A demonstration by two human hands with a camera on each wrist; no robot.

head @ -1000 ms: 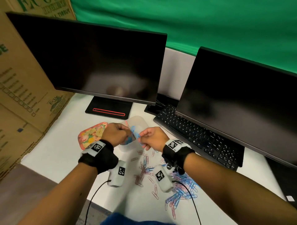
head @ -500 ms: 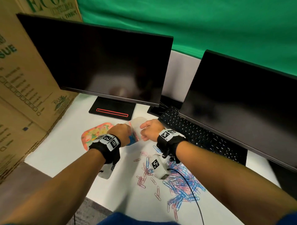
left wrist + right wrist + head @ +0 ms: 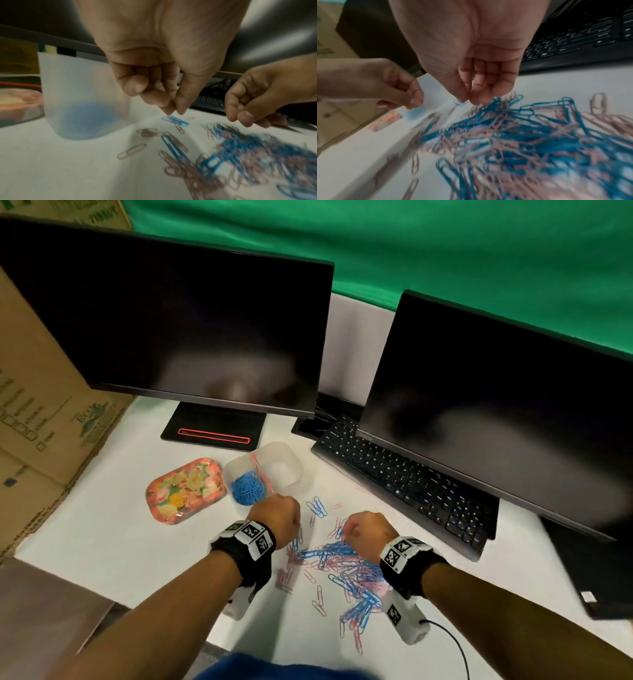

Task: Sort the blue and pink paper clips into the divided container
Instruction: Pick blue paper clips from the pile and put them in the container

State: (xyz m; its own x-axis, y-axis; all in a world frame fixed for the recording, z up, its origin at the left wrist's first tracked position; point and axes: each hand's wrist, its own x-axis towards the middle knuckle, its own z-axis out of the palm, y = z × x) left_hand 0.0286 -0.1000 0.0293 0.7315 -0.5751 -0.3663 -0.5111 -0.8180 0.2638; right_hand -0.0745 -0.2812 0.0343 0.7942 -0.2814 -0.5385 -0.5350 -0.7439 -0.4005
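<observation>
In the head view both hands hang over the mixed pile of blue and pink paper clips (image 3: 346, 563) spread across the white bench (image 3: 113, 542) in the lower middle of the frame. The left hand (image 3: 274, 517) sits at the pile's left edge, just below the divided container (image 3: 291, 470). The left wrist view shows its fingers (image 3: 164, 100) curled with thumb and forefinger tips drawn together, narrow, just above a single blue clip (image 3: 175, 120) lying on the bench; whether they pinch anything is unclear. The right hand (image 3: 368, 529) is at the upper right edge of the pile. In the right wrist view its fingers (image 3: 488, 88) point down, loosely bent and close together, tips at the top of the heap, with a small blue clip (image 3: 460, 102) right at the thumb tip; it cannot be told whether that clip is gripped or merely touched.

The translucent container stands in the middle of the frame, above the left hand. Its left compartment holds a mound of blue clips (image 3: 248, 487), a few pink clips (image 3: 260, 470) lie along the divider, and the right compartment looks bare. A floral tray (image 3: 185, 491) lies just left of the container. Two dark monitors fill the upper frame, a black keyboard (image 3: 404, 484) runs along the right, and cardboard boxes (image 3: 37, 392) line the left edge.
</observation>
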